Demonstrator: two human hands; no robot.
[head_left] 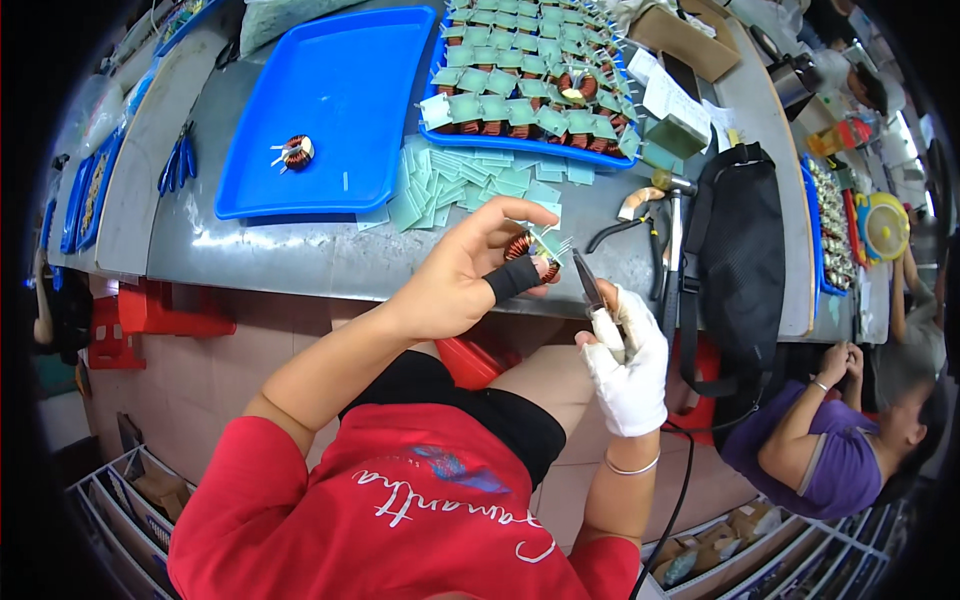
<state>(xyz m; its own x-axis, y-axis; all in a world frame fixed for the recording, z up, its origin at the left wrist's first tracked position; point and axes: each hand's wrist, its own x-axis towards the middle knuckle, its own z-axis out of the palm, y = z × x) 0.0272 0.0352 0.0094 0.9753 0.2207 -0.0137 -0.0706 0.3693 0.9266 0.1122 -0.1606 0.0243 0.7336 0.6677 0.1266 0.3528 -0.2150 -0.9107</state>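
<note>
My left hand (462, 262), with a black wrap on one finger, is closed around a copper-wound ring coil (518, 246). A pale green square plate (547, 244) sits against this coil, and thin wire leads stick out past it to the right. In a white glove with some fingertips bare, my right hand (628, 360) grips a dark, pointed metal hand tool (589, 281). Its tip is close beside the leads; whether it touches them I cannot tell. The glove hides the tool's handle, so its exact kind is unclear.
A blue tray (235, 190) holds one coil (297, 152). Another blue tray (500, 136) carries rows of plated coils. Loose green plates (425, 190) lie before them. Pliers (655, 255), a hammer (674, 230) and a black bag (735, 260) lie right; a person (815, 440) sits beyond.
</note>
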